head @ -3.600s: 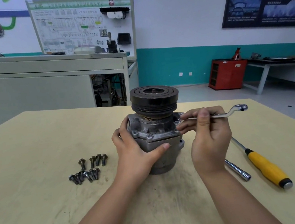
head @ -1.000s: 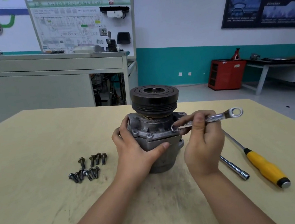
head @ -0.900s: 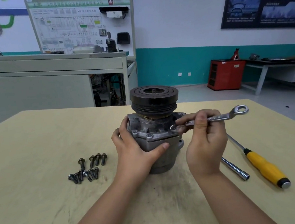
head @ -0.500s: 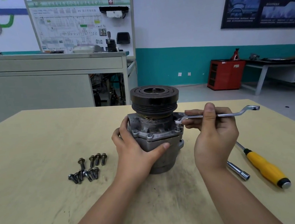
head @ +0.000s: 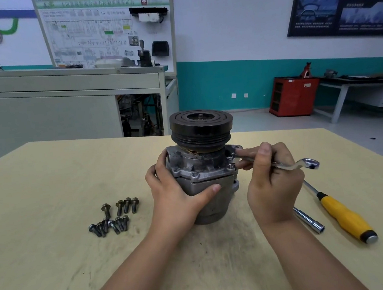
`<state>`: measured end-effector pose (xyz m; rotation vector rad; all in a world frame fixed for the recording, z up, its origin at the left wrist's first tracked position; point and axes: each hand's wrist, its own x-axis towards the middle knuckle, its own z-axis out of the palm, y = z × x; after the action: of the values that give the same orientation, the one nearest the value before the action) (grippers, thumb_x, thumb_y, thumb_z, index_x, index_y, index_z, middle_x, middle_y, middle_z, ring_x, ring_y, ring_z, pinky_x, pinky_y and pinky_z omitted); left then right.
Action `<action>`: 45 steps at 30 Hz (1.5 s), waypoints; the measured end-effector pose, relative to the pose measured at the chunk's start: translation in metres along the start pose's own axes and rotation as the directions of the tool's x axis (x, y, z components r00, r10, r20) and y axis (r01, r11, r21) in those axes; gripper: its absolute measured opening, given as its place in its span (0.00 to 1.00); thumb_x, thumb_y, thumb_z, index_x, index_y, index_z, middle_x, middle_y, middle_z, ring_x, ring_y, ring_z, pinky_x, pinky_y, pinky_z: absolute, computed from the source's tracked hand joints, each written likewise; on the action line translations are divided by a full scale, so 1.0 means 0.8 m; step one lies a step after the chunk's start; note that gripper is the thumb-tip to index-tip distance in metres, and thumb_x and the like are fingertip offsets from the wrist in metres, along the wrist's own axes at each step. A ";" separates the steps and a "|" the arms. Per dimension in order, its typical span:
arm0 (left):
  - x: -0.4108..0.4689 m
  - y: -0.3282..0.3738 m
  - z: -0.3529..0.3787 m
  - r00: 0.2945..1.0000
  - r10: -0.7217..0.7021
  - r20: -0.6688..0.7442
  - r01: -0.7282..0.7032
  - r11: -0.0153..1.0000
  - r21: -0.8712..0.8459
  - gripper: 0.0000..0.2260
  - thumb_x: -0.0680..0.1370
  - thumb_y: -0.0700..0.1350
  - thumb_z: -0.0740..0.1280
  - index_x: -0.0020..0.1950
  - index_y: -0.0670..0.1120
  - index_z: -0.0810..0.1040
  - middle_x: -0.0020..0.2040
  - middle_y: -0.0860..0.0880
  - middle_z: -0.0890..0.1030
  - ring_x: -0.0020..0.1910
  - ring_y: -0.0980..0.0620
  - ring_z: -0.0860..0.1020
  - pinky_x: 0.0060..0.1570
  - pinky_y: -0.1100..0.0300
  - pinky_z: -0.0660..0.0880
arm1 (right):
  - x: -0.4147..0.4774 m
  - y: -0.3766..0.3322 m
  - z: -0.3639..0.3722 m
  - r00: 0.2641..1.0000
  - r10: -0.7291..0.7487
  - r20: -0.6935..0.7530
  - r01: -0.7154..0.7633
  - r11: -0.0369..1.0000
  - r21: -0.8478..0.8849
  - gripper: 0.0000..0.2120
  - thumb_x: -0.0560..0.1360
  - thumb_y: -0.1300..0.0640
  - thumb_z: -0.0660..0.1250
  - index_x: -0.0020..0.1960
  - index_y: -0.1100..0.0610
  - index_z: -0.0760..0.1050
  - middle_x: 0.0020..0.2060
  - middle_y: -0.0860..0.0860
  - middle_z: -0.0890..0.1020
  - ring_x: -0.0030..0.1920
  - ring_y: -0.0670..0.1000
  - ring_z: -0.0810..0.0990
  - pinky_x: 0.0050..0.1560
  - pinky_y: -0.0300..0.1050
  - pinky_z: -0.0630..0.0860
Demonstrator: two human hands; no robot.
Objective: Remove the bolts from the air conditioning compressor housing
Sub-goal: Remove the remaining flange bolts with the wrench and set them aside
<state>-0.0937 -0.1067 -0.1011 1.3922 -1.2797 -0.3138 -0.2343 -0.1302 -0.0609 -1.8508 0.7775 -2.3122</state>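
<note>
Compressor housing (head: 205, 188) is gripped by the left hand (head: 174, 194) against twisting, while right hand (head: 273, 183) fingers curl round the wrench (head: 290, 166) set on a bolt (head: 231, 158).

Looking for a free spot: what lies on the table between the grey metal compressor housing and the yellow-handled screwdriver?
Head view: a chrome socket bar lies there, its far end hidden behind the right hand gripping the silver ring wrench.

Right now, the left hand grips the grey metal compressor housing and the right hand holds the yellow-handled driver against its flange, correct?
No. In the head view the right hand holds a silver offset ring wrench against the flange; the yellow-handled driver lies untouched on the table. The left hand does grip the grey metal compressor housing.
</note>
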 end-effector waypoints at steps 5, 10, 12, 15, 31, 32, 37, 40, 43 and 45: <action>-0.001 0.001 0.000 1.000 -0.011 0.006 0.011 1.000 -0.004 0.52 0.58 0.62 0.75 0.73 0.62 0.47 0.62 0.60 0.51 0.64 0.61 0.58 0.64 0.66 0.57 | 0.002 -0.001 0.004 0.977 0.197 -0.083 -0.190 0.979 0.080 0.18 0.78 0.50 0.52 0.36 0.55 0.72 0.29 0.41 0.81 0.29 0.44 0.81 0.33 0.38 0.77; 0.000 0.001 0.000 1.000 -0.014 0.010 0.014 1.000 -0.006 0.52 0.58 0.61 0.75 0.74 0.61 0.47 0.61 0.61 0.51 0.64 0.62 0.57 0.64 0.67 0.56 | 0.005 0.002 0.004 0.937 0.328 -0.116 -0.310 0.939 0.149 0.20 0.80 0.51 0.50 0.36 0.55 0.76 0.30 0.44 0.83 0.27 0.47 0.81 0.32 0.42 0.79; 0.000 0.000 0.000 1.000 -0.014 0.012 0.014 1.000 -0.005 0.52 0.58 0.62 0.75 0.73 0.61 0.47 0.61 0.61 0.51 0.64 0.61 0.58 0.64 0.66 0.56 | 0.008 0.005 0.004 0.898 0.417 -0.139 -0.389 0.902 0.189 0.23 0.80 0.54 0.49 0.36 0.60 0.77 0.29 0.48 0.83 0.25 0.50 0.80 0.30 0.41 0.78; -0.001 0.000 -0.001 1.000 -0.013 0.011 0.013 1.000 -0.011 0.52 0.58 0.62 0.75 0.73 0.63 0.47 0.60 0.62 0.51 0.63 0.61 0.58 0.64 0.67 0.57 | 0.018 0.010 0.008 0.829 0.545 -0.128 -0.505 0.826 0.248 0.26 0.81 0.56 0.49 0.32 0.63 0.76 0.27 0.53 0.82 0.21 0.52 0.77 0.25 0.39 0.74; -0.001 -0.002 -0.001 1.000 0.005 0.013 -0.005 1.000 -0.005 0.50 0.59 0.62 0.76 0.71 0.65 0.46 0.59 0.64 0.50 0.65 0.59 0.60 0.64 0.65 0.58 | 0.066 0.029 0.013 0.413 0.901 0.129 -0.821 0.307 0.482 0.16 0.83 0.52 0.54 0.37 0.56 0.64 0.23 0.53 0.78 0.16 0.44 0.67 0.20 0.31 0.65; -0.001 -0.002 -0.001 1.000 0.005 0.014 -0.005 1.000 -0.006 0.50 0.59 0.63 0.75 0.71 0.65 0.46 0.59 0.64 0.50 0.65 0.59 0.59 0.64 0.65 0.58 | 0.064 0.024 0.008 0.437 0.893 0.108 -0.789 0.323 0.523 0.16 0.83 0.53 0.54 0.37 0.56 0.64 0.23 0.53 0.79 0.17 0.45 0.68 0.20 0.31 0.66; 0.000 -0.003 -0.001 1.000 0.000 0.012 0.000 1.000 0.003 0.51 0.58 0.63 0.75 0.72 0.64 0.46 0.59 0.63 0.50 0.64 0.60 0.59 0.64 0.65 0.57 | 0.045 0.002 -0.006 0.631 0.776 0.001 -0.686 0.557 0.468 0.17 0.82 0.56 0.55 0.37 0.59 0.69 0.26 0.55 0.82 0.20 0.50 0.76 0.24 0.36 0.73; 0.001 -0.003 0.000 1.000 0.003 0.004 -0.003 1.000 0.005 0.52 0.59 0.62 0.76 0.73 0.62 0.46 0.60 0.63 0.50 0.64 0.60 0.59 0.64 0.65 0.57 | 0.034 -0.008 -0.006 0.742 0.670 0.003 -0.611 0.674 0.415 0.16 0.82 0.58 0.56 0.35 0.58 0.70 0.28 0.56 0.82 0.23 0.54 0.80 0.25 0.39 0.75; 0.001 -0.005 0.000 1.000 0.006 -0.002 -0.006 1.000 0.013 0.52 0.60 0.61 0.77 0.73 0.62 0.46 0.60 0.62 0.50 0.64 0.60 0.59 0.64 0.65 0.58 | 0.025 -0.011 -0.003 0.823 0.567 0.024 -0.545 0.778 0.312 0.17 0.81 0.58 0.57 0.34 0.59 0.70 0.30 0.55 0.83 0.27 0.56 0.82 0.28 0.42 0.78; 0.002 -0.005 0.001 1.000 0.007 -0.004 -0.007 1.000 0.012 0.52 0.59 0.62 0.76 0.72 0.63 0.46 0.59 0.63 0.50 0.63 0.60 0.58 0.64 0.65 0.58 | 0.021 -0.012 -0.003 0.861 0.508 0.016 -0.498 0.838 0.224 0.17 0.81 0.58 0.58 0.34 0.60 0.70 0.31 0.53 0.84 0.28 0.54 0.83 0.29 0.42 0.79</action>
<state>-0.0917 -0.1091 -0.1039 1.3979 -1.2842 -0.2987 -0.2391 -0.1275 -0.0420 -1.3052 0.8478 -2.0039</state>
